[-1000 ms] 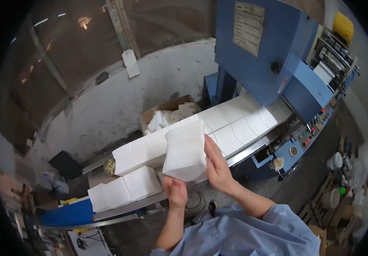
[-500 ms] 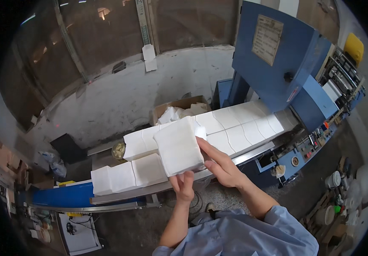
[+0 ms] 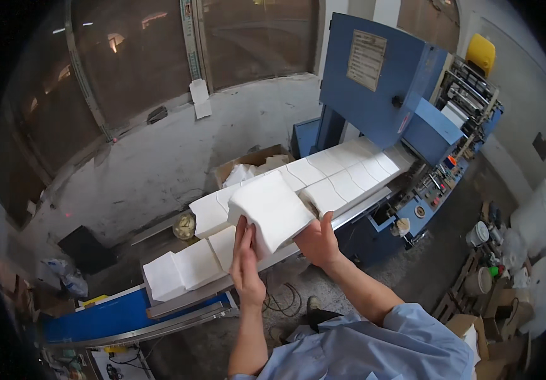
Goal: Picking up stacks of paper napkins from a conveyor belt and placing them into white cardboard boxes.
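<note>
A square stack of white paper napkins (image 3: 271, 208) is held tilted above the conveyor, between both of my hands. My left hand (image 3: 247, 269) presses its fingers along the stack's near left side. At the stack's near right corner is my right hand (image 3: 318, 243), its thumb up and its other fingers partly hidden by the stack. Under and behind the held stack, two rows of similar napkin stacks (image 3: 352, 172) lie along the metal conveyor. More stacks (image 3: 187, 266) sit in the near row to the left of my hands.
A blue machine cabinet (image 3: 374, 76) rises at the conveyor's far right end, beside a control panel (image 3: 421, 212). The blue belt (image 3: 105, 316) runs off to the left. Behind the rows stands a cardboard box (image 3: 222, 175) of loose white paper. Buckets (image 3: 477, 234) stand on the floor at right.
The held stack has tilted and turned between my hands. My left hand has shifted from beneath its near edge to its left side; my right hand has moved lower. The view has swung right.
</note>
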The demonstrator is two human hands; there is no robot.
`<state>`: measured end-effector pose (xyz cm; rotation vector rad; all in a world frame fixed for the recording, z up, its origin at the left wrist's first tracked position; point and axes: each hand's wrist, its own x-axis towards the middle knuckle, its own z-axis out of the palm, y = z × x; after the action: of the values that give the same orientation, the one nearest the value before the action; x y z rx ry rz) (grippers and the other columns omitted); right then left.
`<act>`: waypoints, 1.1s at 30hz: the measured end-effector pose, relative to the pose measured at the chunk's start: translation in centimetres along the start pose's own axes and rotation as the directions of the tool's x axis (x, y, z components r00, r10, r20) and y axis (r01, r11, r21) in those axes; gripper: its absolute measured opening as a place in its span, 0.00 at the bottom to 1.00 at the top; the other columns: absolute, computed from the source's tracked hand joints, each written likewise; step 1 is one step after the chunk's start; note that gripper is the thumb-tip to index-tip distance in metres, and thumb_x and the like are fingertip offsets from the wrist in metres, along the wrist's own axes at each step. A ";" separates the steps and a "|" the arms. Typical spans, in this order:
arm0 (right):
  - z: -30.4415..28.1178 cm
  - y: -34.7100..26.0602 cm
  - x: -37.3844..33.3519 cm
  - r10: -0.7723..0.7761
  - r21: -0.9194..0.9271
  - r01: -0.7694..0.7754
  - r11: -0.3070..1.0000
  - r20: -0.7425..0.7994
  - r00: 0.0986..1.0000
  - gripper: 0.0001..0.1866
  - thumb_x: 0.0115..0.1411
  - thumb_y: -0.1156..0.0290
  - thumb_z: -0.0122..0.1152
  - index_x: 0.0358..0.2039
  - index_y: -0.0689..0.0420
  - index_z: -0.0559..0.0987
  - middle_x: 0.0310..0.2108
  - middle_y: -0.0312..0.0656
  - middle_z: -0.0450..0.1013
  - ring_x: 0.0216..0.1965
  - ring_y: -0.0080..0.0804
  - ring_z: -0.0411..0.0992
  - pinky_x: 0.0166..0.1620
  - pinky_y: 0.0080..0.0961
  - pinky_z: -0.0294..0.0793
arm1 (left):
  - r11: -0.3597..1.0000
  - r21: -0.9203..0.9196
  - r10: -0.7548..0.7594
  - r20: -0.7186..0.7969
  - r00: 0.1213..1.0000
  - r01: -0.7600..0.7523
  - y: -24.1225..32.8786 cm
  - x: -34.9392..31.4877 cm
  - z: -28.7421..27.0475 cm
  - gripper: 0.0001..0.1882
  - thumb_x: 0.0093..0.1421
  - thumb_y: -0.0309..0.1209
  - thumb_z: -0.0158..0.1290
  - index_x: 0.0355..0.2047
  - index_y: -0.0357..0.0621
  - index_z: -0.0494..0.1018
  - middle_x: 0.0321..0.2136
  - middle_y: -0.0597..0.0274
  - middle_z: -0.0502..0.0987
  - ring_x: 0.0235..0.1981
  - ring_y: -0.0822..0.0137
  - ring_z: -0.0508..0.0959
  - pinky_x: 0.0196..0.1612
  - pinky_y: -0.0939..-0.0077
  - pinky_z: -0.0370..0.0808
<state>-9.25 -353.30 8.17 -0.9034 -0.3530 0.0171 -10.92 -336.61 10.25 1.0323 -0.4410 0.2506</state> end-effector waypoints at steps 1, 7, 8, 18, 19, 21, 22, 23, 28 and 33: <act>0.6 0.3 -0.1 0.002 0.125 0.005 0.992 -0.052 0.999 0.49 0.62 0.29 0.27 0.69 0.59 0.48 0.69 0.41 0.48 0.70 0.36 0.44 0.69 0.38 0.38 | 0.975 0.223 -0.007 0.055 0.998 -0.006 0.7 0.2 -0.6 0.28 0.66 0.39 0.42 0.62 0.34 0.60 0.66 0.49 0.55 0.66 0.58 0.57 0.66 0.63 0.53; 2.4 0.7 -1.6 0.118 0.261 -0.064 0.963 -0.196 0.973 0.53 0.57 0.24 0.31 0.68 0.59 0.53 0.67 0.41 0.55 0.68 0.40 0.51 0.68 0.40 0.45 | 0.400 0.907 0.034 0.128 0.991 -0.131 4.6 1.8 -0.7 0.52 0.38 0.33 0.71 0.64 0.42 0.57 0.64 0.43 0.54 0.64 0.45 0.59 0.62 0.56 0.62; 2.5 0.7 -1.9 0.115 0.271 -0.058 0.961 -0.198 0.973 0.53 0.57 0.24 0.31 0.68 0.59 0.53 0.67 0.41 0.55 0.68 0.40 0.51 0.68 0.40 0.45 | 0.424 0.898 -0.034 0.146 0.989 -0.118 5.3 2.2 -0.9 0.56 0.37 0.33 0.72 0.66 0.43 0.52 0.65 0.42 0.52 0.65 0.46 0.57 0.63 0.55 0.61; 1.2 -1.1 -5.5 0.383 -0.002 -0.388 0.922 0.157 0.910 0.42 0.65 0.39 0.42 0.68 0.58 0.53 0.63 0.39 0.59 0.61 0.32 0.60 0.61 0.34 0.59 | 0.823 0.358 -0.539 0.246 0.806 0.442 0.6 -0.3 -9.6 0.42 0.54 0.33 0.64 0.64 0.37 0.55 0.56 0.56 0.68 0.56 0.62 0.70 0.56 0.67 0.68; 0.8 -1.5 -5.9 0.384 0.009 -0.390 0.921 0.154 0.910 0.42 0.65 0.39 0.42 0.68 0.58 0.53 0.63 0.39 0.59 0.61 0.32 0.60 0.61 0.34 0.59 | 0.781 0.248 -0.620 0.186 0.763 0.574 -0.1 -1.2 -10.0 0.40 0.54 0.30 0.63 0.64 0.37 0.56 0.56 0.56 0.69 0.56 0.62 0.70 0.57 0.67 0.67; 0.4 -2.5 -6.7 0.435 0.041 -0.445 0.895 0.152 0.888 0.39 0.66 0.48 0.50 0.68 0.57 0.53 0.61 0.37 0.62 0.57 0.27 0.64 0.56 0.28 0.64 | 0.710 0.087 -0.704 0.122 0.700 0.699 -1.8 -3.4 -11.3 0.35 0.53 0.25 0.61 0.61 0.35 0.60 0.56 0.56 0.70 0.56 0.62 0.71 0.58 0.68 0.67; 0.0 -3.0 -7.2 0.440 0.052 -0.452 0.891 0.149 0.885 0.39 0.66 0.48 0.50 0.68 0.57 0.53 0.61 0.37 0.62 0.57 0.27 0.64 0.56 0.28 0.64 | 0.701 0.089 -0.713 0.115 0.692 0.707 -2.4 -3.8 -10.9 0.35 0.53 0.25 0.61 0.61 0.35 0.60 0.56 0.56 0.70 0.56 0.62 0.71 0.58 0.68 0.67; -0.5 -3.6 -7.6 0.462 -0.001 -0.468 0.884 0.165 0.872 0.39 0.65 0.51 0.53 0.68 0.57 0.53 0.61 0.37 0.62 0.57 0.26 0.63 0.57 0.28 0.63 | 0.687 0.124 -0.726 0.087 0.682 0.716 -2.9 -4.4 -10.4 0.35 0.53 0.24 0.60 0.61 0.35 0.61 0.55 0.56 0.70 0.56 0.62 0.71 0.58 0.67 0.67; -1.6 -5.2 -8.2 0.421 -0.110 -0.406 0.907 0.220 0.880 0.41 0.63 0.62 0.59 0.69 0.59 0.50 0.62 0.40 0.61 0.61 0.25 0.58 0.61 0.26 0.59 | 0.690 0.045 -0.724 0.069 0.686 0.723 -3.4 -6.4 -7.2 0.31 0.57 0.30 0.58 0.59 0.36 0.63 0.54 0.53 0.72 0.55 0.60 0.72 0.56 0.64 0.70; -3.0 -6.4 -9.3 0.460 -0.154 -0.438 0.886 0.179 0.869 0.39 0.63 0.66 0.60 0.68 0.59 0.51 0.58 0.40 0.65 0.56 0.23 0.63 0.55 0.22 0.66 | 0.659 -0.119 -0.747 0.017 0.665 0.743 -3.6 -7.6 -3.6 0.30 0.59 0.34 0.56 0.59 0.36 0.63 0.54 0.52 0.72 0.54 0.58 0.73 0.56 0.62 0.72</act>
<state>-17.97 -361.11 8.62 -1.0800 -0.3354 0.5353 -15.31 -335.29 2.37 1.0118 0.0356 -0.5047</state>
